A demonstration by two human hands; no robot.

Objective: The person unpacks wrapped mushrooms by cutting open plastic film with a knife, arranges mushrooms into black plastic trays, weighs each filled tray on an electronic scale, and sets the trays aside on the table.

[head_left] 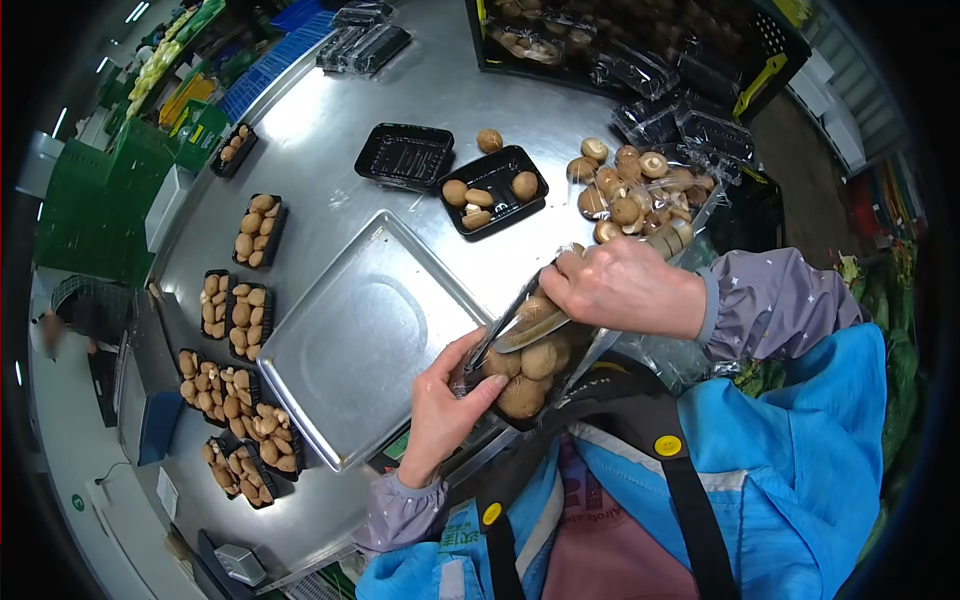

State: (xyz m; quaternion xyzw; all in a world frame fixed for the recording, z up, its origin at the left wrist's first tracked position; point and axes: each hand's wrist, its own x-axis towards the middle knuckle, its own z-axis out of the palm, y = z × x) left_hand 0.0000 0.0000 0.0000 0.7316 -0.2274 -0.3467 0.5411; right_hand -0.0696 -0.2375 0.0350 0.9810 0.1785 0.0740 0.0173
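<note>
My left hand (447, 405) grips the near left end of a black tray of brown mushrooms (523, 397), thumb over its edge. Clear plastic film shows shiny over part of this tray, which is tilted close to my body. My right hand (618, 285) is closed above its far end, around what looks like a knife; a flat shiny blade (530, 332) lies over the mushrooms and a pale handle end (670, 239) sticks out behind the fist. Beyond the hands are a black tray with a few mushrooms (508, 212) and a heap of loose mushrooms (628, 190).
A metal tray (290, 372) lies left of my hands. Several filled mushroom trays (245, 315) stand along the left side of the steel table (320, 165). An empty black tray (405, 157) sits at the back. A black crate (620, 45) stands at the far right, wrapped black trays (700, 130) beside it.
</note>
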